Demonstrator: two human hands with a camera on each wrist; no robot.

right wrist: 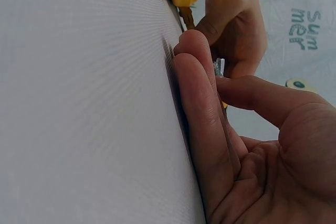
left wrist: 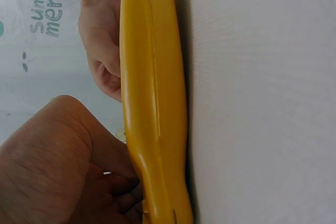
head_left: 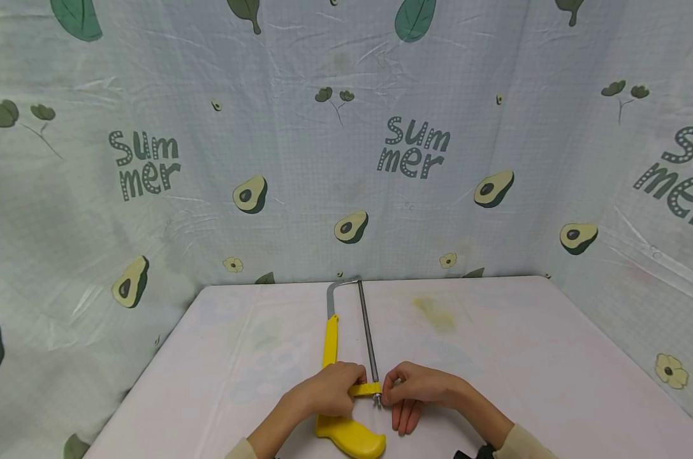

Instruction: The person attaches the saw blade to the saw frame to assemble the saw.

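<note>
A hacksaw with a yellow handle (head_left: pixel 354 438) lies on the white table, its grey metal frame (head_left: pixel 331 301) pointing away from me. The dark blade (head_left: pixel 368 331) runs along its right side. My left hand (head_left: pixel 333 387) grips the yellow frame just above the handle, near the short yellow crosspiece (head_left: pixel 365 389). At the blade's near end is a metal wing nut (head_left: pixel 377 401), pinched by the thumb and index finger of my right hand (head_left: pixel 419 387). The other right fingers (right wrist: pixel 197 93) stretch out low along the table. In the left wrist view the handle (left wrist: pixel 152 66) hides part of both hands.
A white covered table (head_left: pixel 495 357) carries the saw, with a yellowish stain (head_left: pixel 435 313) toward its back. Behind and on both sides hangs a pale curtain (head_left: pixel 300 146) printed with avocados and lettering. A small black object (head_left: pixel 477 453) shows below my right wrist.
</note>
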